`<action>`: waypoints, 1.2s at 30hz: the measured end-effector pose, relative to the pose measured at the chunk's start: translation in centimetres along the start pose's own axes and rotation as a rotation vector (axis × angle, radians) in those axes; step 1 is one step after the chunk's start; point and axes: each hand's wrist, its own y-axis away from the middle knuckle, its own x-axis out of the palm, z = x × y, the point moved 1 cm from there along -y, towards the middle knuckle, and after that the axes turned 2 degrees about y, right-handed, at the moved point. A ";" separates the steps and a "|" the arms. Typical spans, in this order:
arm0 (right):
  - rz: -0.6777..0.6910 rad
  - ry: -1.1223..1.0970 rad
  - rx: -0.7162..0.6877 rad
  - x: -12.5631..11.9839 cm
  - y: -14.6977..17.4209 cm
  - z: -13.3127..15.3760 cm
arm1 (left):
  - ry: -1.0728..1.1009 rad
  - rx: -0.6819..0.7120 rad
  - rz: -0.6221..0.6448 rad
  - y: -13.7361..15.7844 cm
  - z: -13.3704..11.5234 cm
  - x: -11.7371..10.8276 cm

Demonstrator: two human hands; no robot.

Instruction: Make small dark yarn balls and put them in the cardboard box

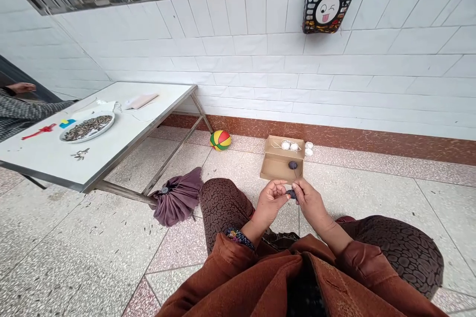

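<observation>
The left hand (269, 204) and right hand (308, 199) meet in front of the lap in the head view, thumbs and fingers closed in a pinch on a small dark bundle of yarn (291, 193). The left hand has its end nearest the left thumb; the right grips the opposite end. A dark thread (295, 174) runs from near the right fingers to a dark ball (293, 164) in an open cardboard box (273, 167) on the floor just beyond the hands. Two white balls (285, 144) lie in the box's far half, and two more white rolls (309, 148) sit just outside its right edge. To the left are a multicoloured ball (220, 140), a purple cloth bag (179, 198) by a table leg, and a table (115, 146) bearing a white plate (99, 132) of seeds (89, 125).
</observation>
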 end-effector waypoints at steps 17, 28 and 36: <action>-0.023 0.057 -0.317 -0.8 -0.6 0.6 | -0.148 -0.078 0.075 -0.8 -0.1 -0.2; 0.347 -0.444 0.081 -1.8 -2.4 0.9 | -0.188 -0.073 0.192 0.2 -1.4 -0.2; 0.238 -0.326 0.094 -1.0 -1.4 -0.4 | -0.073 -0.081 0.166 0.3 -1.9 0.3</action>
